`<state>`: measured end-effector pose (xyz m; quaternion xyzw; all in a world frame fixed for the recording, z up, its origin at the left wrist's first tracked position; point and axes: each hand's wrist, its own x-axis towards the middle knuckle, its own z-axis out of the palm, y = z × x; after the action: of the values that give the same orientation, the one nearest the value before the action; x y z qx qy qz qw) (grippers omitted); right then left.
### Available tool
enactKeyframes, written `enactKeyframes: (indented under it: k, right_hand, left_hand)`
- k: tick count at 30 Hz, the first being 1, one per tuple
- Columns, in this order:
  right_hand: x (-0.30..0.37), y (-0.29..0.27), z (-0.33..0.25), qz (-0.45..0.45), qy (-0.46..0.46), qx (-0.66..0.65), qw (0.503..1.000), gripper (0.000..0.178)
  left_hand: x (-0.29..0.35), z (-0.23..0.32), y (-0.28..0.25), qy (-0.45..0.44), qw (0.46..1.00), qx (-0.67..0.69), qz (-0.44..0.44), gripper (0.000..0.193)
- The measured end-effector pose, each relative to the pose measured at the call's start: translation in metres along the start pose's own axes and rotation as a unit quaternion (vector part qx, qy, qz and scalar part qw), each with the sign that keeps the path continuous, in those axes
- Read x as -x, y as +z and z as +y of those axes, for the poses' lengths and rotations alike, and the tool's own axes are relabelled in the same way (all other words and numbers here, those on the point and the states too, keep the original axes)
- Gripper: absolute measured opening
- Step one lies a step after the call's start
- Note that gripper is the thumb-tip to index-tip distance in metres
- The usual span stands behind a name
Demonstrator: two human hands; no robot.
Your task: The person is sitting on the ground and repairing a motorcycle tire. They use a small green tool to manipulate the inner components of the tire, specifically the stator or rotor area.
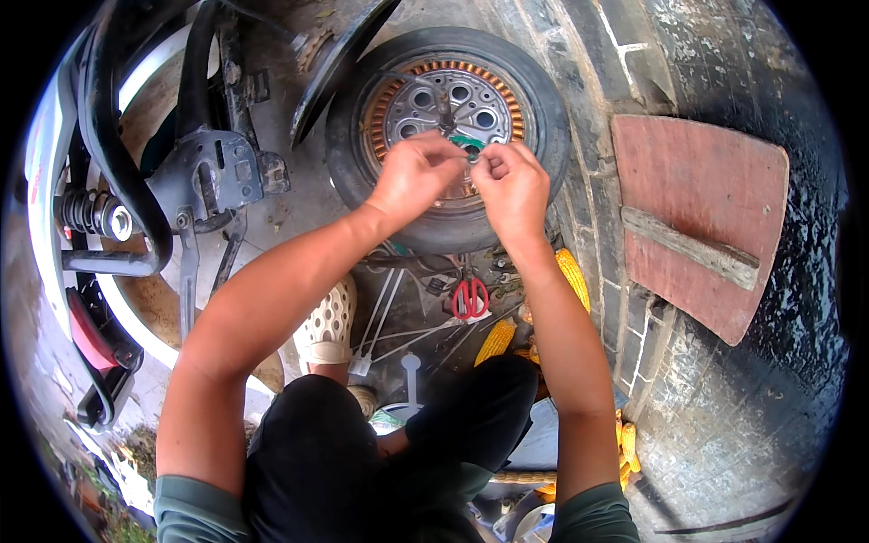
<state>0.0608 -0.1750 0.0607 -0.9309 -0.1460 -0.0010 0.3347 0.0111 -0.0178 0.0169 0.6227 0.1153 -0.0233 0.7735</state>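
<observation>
A wheel with an open hub motor [444, 100] lies flat in front of me, its tyre around a ring of copper coils and a grey metal core with round holes. An axle stands up from its middle. Over the near half of the hub, my left hand [421, 176] is closed in a pinch. Close beside it, my right hand [509, 181] also pinches, fingertips nearly meeting the left ones. A curved green piece [467, 142], perhaps wire or sleeving, shows just beyond the fingertips. What exactly each hand holds is too small and covered to make out.
Red-handled scissors [470, 299], white strips and tools lie on the ground between me and the wheel. Corn cobs [495, 342] are scattered nearby. At left stands part of a motorbike or scooter [204, 176]. A reddish board [697, 208] with a wooden bar is at right.
</observation>
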Motion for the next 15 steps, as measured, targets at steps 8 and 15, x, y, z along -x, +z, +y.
enactKeyframes:
  k: [8, 15]
  right_hand:
    - [-0.004, -0.021, -0.015, -0.060, 0.071, -0.034, 0.995, 0.011]
    - [0.011, -0.004, -0.017, -0.030, 0.055, -0.041, 0.997, 0.013]
  left_hand:
    - [-0.002, -0.007, -0.005, -0.014, 1.000, -0.017, 0.014, 0.018]
    - [0.000, -0.005, 0.003, 0.008, 0.998, -0.057, 0.022, 0.017]
